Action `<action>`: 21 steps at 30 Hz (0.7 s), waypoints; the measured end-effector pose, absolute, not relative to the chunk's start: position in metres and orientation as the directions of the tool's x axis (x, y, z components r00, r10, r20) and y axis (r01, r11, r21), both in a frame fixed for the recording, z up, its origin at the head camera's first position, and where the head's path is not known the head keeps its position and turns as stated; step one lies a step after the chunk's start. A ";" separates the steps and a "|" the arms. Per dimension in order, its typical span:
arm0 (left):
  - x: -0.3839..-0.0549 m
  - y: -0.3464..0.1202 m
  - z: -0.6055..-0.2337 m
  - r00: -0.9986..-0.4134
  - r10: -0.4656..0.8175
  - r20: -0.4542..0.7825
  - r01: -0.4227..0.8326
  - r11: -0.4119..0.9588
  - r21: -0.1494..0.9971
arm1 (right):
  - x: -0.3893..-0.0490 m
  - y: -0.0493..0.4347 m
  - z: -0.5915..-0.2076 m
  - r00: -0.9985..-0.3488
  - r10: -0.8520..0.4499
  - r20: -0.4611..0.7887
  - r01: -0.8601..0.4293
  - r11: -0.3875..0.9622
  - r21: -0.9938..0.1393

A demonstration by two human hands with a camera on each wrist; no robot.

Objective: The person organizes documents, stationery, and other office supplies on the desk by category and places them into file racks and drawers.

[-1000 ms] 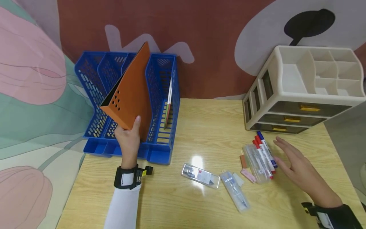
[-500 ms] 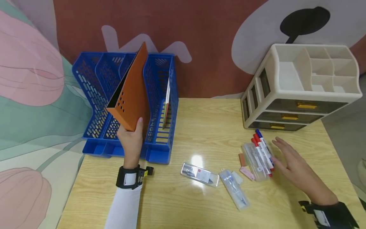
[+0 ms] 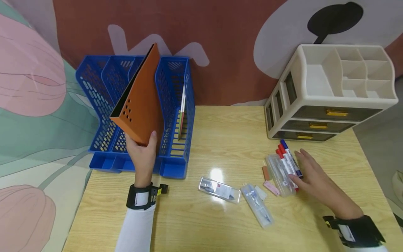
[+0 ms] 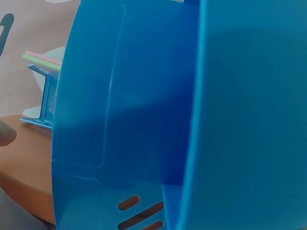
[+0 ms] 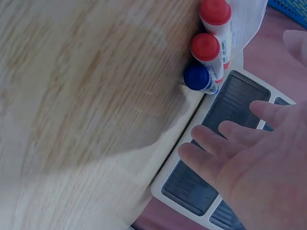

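Note:
My left hand [image 3: 142, 159] grips the lower front edge of an orange file folder [image 3: 143, 105], thumb on its right face. The folder stands tilted in a middle slot of the blue desk file rack [image 3: 174, 169]; its dark inner side faces left. In the left wrist view, blue plastic [image 4: 134, 96] hides most of the grip. My right hand [image 3: 318, 182] hovers with spread fingers beside red markers [image 3: 284, 159] and a blue-capped marker [image 3: 291, 157], thumb over their lower ends; contact is unclear. The markers lie against a clear plastic case [image 3: 278, 178].
A white drawer organizer [image 3: 333, 99] stands at the back right. A clear pen case [image 3: 219, 190], a frosted pencil case [image 3: 257, 206], a pink eraser [image 3: 271, 188] and a brown block [image 3: 265, 173] lie on the table [image 3: 189, 217]. Thin booklets [image 3: 182, 112] lean in the rack's right slot.
The folder has swung to the right in the rack and slightly back left, still in my left hand. My right hand has come closer to the markers, its thumb now over their lower ends.

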State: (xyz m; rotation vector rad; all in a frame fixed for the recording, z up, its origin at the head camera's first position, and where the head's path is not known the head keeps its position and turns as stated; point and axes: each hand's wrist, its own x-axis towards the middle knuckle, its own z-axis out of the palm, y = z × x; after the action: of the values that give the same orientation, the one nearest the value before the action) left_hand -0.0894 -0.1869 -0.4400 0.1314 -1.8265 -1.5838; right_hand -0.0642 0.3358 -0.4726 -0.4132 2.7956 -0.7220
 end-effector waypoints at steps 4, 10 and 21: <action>-0.087 -0.187 -0.438 -0.739 -0.503 0.448 0.353 0.278 0.893 | -0.064 0.334 -0.473 -0.935 -0.320 -0.154 -0.206 0.843 -0.498; -0.086 -0.188 -0.436 -0.742 -0.493 0.456 0.341 0.307 0.888 | -0.065 0.334 -0.473 -0.933 -0.316 -0.172 -0.192 0.842 -0.504; -0.079 -0.191 -0.435 -0.702 -0.485 0.522 0.399 0.339 0.852 | -0.063 0.334 -0.477 -0.931 -0.317 -0.181 -0.186 0.838 -0.513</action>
State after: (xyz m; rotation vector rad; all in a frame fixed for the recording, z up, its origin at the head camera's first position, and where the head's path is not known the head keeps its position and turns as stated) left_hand -0.0792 -0.1906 -0.4348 0.0762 -1.8396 -1.4620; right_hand -0.0630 0.3342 -0.4773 -0.3842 2.7588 -0.7317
